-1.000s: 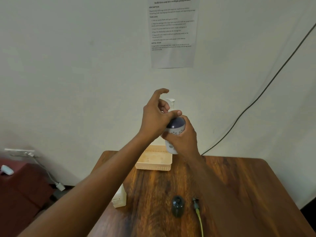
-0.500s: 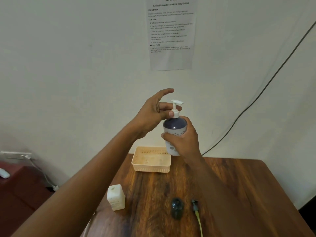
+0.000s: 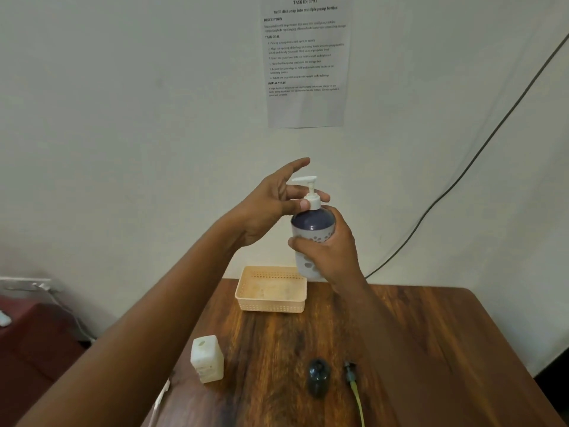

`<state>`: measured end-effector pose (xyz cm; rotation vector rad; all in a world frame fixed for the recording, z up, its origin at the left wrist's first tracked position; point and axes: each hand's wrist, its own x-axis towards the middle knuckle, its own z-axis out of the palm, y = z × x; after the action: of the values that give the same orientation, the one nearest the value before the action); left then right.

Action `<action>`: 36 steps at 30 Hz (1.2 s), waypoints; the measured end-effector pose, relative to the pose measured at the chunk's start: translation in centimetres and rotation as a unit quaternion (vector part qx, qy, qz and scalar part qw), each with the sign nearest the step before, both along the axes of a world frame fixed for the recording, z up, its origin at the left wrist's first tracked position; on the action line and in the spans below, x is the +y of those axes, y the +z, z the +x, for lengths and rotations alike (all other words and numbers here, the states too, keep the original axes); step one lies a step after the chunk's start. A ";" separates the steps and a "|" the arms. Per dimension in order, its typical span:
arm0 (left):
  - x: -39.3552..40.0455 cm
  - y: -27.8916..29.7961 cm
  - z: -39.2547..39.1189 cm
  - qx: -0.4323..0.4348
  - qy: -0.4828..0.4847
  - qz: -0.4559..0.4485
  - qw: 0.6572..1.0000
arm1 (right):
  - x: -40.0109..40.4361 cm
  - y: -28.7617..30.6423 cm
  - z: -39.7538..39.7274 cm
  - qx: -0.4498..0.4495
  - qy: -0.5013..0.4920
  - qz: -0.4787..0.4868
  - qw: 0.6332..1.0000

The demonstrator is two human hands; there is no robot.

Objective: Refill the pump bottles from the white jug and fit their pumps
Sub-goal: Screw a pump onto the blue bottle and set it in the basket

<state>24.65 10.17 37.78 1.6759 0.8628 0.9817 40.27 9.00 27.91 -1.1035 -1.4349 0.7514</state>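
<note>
Fingers (image 3: 303, 204) of the left hand (image 3: 271, 208) pinch the white plastic pump collar (image 3: 313, 202); the right hand (image 3: 328, 251) grips the dark-topped spotted bottle (image 3: 312, 224) beneath them, raised above the desk (image 3: 415, 334). A crooked, cross-threaded collar could leak soap.

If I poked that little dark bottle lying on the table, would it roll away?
Probably a bit. The dark bottle lies on its side on the smooth wooden table, and it looks rounded, so a poke could set it rolling. It has no pump on, so it may be empty and light; I can't see inside. The pump lying beside it might stop it.
</note>
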 end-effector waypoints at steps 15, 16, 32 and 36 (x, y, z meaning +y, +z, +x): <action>-0.1 -0.4 -0.1 -0.001 0.033 0.005 0.999 | 0.0 0.3 -0.4 -0.012 -0.008 0.004 1.000; -0.2 -0.4 0.1 -0.006 0.040 0.008 0.999 | 0.0 0.4 -0.5 -0.014 -0.010 0.005 1.000; -0.5 -0.4 0.8 -0.033 0.066 0.029 0.997 | 0.0 0.8 -0.7 0.014 0.006 0.008 1.000; -0.6 -1.2 1.6 -0.015 0.189 0.075 0.979 | 0.0 1.1 -1.0 0.013 0.011 0.005 1.000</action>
<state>26.25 9.60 36.57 1.6489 1.1366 1.3541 39.28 8.95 28.98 -1.0681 -1.4294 0.7701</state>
